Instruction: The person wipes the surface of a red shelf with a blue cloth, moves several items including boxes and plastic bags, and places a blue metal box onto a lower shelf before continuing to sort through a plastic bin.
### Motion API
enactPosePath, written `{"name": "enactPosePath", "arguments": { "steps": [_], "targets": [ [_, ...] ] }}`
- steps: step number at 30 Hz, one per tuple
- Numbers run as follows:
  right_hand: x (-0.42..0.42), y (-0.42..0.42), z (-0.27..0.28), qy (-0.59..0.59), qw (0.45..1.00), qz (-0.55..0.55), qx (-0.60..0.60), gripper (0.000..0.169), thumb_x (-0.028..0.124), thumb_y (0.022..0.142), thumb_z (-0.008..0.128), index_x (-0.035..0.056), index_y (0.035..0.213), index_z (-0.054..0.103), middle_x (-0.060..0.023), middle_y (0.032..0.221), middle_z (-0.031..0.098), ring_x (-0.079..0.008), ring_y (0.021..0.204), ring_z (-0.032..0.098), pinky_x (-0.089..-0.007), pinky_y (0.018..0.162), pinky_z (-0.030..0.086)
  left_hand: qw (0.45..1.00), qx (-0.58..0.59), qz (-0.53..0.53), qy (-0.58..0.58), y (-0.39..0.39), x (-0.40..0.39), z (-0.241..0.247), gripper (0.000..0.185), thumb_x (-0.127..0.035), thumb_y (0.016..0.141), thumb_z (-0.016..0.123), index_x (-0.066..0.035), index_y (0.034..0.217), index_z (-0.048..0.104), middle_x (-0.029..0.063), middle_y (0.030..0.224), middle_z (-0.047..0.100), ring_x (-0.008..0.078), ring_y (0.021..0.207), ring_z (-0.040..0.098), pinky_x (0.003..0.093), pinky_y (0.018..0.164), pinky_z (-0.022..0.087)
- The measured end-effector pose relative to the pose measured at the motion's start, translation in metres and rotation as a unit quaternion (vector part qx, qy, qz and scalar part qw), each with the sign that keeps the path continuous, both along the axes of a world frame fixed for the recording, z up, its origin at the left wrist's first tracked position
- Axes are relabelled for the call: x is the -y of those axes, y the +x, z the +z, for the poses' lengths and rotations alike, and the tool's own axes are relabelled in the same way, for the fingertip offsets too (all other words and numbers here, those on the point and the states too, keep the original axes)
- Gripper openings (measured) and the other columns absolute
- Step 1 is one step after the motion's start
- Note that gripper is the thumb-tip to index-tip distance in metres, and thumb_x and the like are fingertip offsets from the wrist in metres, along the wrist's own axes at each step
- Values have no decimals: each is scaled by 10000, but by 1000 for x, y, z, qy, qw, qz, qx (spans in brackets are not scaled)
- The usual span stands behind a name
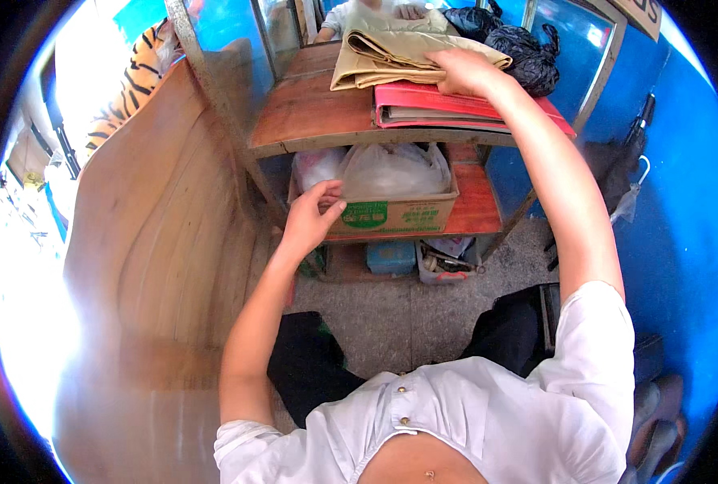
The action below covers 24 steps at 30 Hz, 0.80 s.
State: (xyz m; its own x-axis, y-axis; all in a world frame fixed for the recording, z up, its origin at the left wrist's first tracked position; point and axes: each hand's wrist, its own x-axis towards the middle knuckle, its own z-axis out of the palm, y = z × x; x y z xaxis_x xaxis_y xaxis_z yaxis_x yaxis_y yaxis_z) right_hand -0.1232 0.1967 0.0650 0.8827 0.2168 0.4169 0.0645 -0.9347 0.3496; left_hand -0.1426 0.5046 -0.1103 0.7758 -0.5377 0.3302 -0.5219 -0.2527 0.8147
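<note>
At the shelf top, my right hand (pixel 464 71) grips the near edge of a folded tan sheet (pixel 389 51), perhaps cloth or plastic; some fingers are hidden in its folds. Directly below it lies a red ring binder (pixel 407 100), papers showing at its edge. My left hand (pixel 313 212) hangs in the air with fingers slightly curled and apart, holding nothing. It appears in front of a cardboard box (pixel 419 212) bearing green print. Inside that box sits a whitish plastic bag (pixel 395 169).
Black plastic bags (pixel 525 57) sit right of the sheet on the wooden shelf (pixel 310 109). Under it are a blue box (pixel 390 257) and a plastic bin (pixel 443 275) of small items. A wooden panel (pixel 153 242) stands left; umbrellas (pixel 628 139) hang by the blue wall (pixel 685 199).
</note>
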Motion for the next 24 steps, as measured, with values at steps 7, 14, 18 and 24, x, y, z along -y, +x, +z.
{"name": "enactPosePath", "arguments": {
  "steps": [7,14,18,24],
  "targets": [
    [-23,-34,10,-27,983,77,164,249,131,735,535,90,974,591,-168,815,631,-297,743,626,-408,635,505,936,-274,-59,-213,-15,-14,29,544,-387,891,445,-3,1268,366,164,1153,518,241,1042,521,369,905,412],
    [-99,-127,-54,-95,927,294,212,311,105,742,553,39,1045,579,-141,1086,589,-267,992,579,-390,824,464,716,-499,-142,-467,-32,-46,56,892,-699,766,393,2,1313,320,213,1305,393,352,1193,403,493,968,351],
    [-125,-184,-104,-24,949,293,117,343,133,785,528,1,1100,559,-185,1134,557,-324,1088,520,-424,943,365,780,-479,96,-391,-75,-51,15,695,-524,818,513,-61,1309,343,185,1264,443,304,1135,467,447,930,410],
    [-148,-222,-170,55,935,343,67,369,162,773,474,-12,1091,545,-179,1185,525,-284,1126,494,-402,956,339,792,-434,73,-423,-125,-115,-95,748,-442,741,625,-31,1291,329,150,1207,476,274,1067,514,405,865,466]
  ]
}}
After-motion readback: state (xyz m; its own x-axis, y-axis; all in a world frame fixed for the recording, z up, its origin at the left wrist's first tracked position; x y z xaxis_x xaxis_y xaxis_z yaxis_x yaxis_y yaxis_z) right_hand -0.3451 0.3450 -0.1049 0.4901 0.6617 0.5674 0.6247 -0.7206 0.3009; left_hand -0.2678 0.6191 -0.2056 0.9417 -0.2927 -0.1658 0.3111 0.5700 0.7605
